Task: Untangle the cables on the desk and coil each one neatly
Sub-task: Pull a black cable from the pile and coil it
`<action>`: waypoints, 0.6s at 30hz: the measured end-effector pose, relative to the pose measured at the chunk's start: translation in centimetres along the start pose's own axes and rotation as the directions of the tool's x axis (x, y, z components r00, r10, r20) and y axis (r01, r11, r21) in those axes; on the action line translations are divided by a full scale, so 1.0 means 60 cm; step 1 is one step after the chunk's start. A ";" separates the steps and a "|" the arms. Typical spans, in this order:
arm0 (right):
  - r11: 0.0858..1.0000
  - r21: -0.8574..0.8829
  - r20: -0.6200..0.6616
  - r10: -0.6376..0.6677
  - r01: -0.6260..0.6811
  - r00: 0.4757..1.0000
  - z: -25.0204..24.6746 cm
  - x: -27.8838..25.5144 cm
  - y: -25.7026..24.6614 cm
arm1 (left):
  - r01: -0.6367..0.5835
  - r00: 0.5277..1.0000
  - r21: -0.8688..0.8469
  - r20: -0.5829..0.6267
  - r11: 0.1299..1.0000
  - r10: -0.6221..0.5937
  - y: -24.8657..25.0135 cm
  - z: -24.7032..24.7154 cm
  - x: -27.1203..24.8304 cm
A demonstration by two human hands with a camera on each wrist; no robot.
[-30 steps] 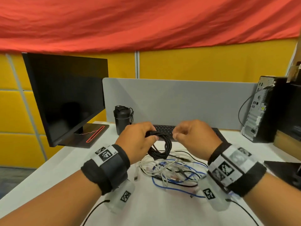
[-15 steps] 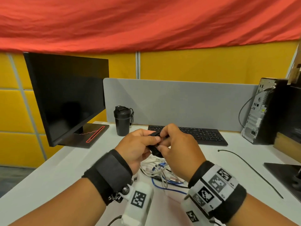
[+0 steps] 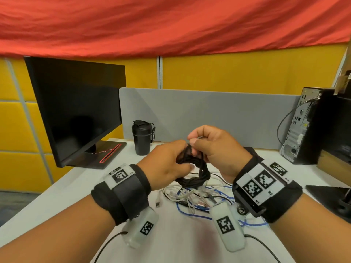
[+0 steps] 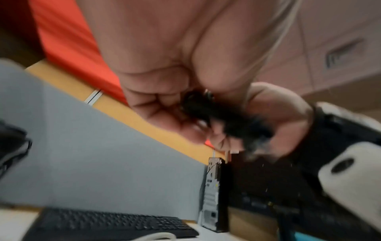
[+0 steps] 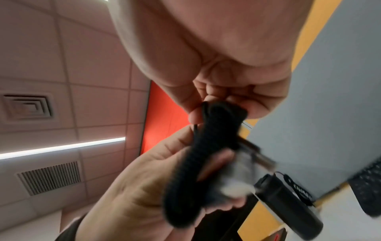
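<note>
A black cable coil (image 3: pixel 197 173) hangs above the white desk (image 3: pixel 57 198), held between both hands. My left hand (image 3: pixel 171 160) grips the coil's bundle from the left, fingers curled round it (image 5: pixel 189 176). My right hand (image 3: pixel 210 147) pinches the top of the coil (image 5: pixel 220 110) between thumb and fingers. In the left wrist view the black coil (image 4: pixel 218 117) is blurred between the two hands. Under the hands lies a tangle of white cables (image 3: pixel 180 192), a blue cable (image 3: pixel 191 215) and thin black ones.
A dark monitor (image 3: pixel 76 111) stands at the left, a black tumbler (image 3: pixel 141 137) behind the hands, a keyboard (image 4: pixel 111 225) by the grey divider (image 3: pixel 209 114). A computer tower (image 3: pixel 311 126) sits at the right. A black stand base (image 3: pixel 330 196) lies near the right edge.
The hands, pressed together over the coil half a second ago, have risen a little. The right hand now pinches the coil's top, and the coil hangs lower between them.
</note>
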State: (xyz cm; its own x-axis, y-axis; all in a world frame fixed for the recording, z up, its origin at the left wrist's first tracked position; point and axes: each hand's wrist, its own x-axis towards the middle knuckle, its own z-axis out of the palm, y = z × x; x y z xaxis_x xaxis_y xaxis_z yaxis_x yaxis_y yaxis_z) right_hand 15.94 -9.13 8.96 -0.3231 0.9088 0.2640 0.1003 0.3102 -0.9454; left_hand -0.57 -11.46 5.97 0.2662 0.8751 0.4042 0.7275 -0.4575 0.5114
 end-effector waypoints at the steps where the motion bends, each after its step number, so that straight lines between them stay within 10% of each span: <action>1: 1.000 -0.007 -0.031 0.021 -0.021 0.999 -0.002 0.004 -0.002 | -0.016 0.999 0.049 -0.033 0.999 0.017 0.000 0.001 0.002; 8: 0.955 0.146 0.217 0.222 -0.257 0.951 -0.045 0.011 -0.013 | -0.113 0.993 0.392 0.022 0.913 0.114 -0.016 -0.003 -0.005; 14: 0.969 -0.072 0.124 0.242 -0.235 0.962 -0.044 0.019 0.055 | -0.107 0.992 -0.249 -0.097 0.963 0.085 -0.012 0.001 -0.024; 18: 0.938 -0.157 0.345 0.346 -0.310 0.873 -0.033 0.005 0.084 | -0.120 0.972 0.111 -0.187 0.986 0.140 -0.022 0.004 -0.018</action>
State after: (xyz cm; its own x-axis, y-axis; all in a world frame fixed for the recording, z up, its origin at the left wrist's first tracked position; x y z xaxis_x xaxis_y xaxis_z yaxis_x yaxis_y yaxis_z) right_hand 18.22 -6.73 4.65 -0.5716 0.8042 -0.1629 0.3423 0.0533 -0.9381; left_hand -1.65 -11.78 4.69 0.2419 0.7573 0.6066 0.7561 -0.5389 0.3714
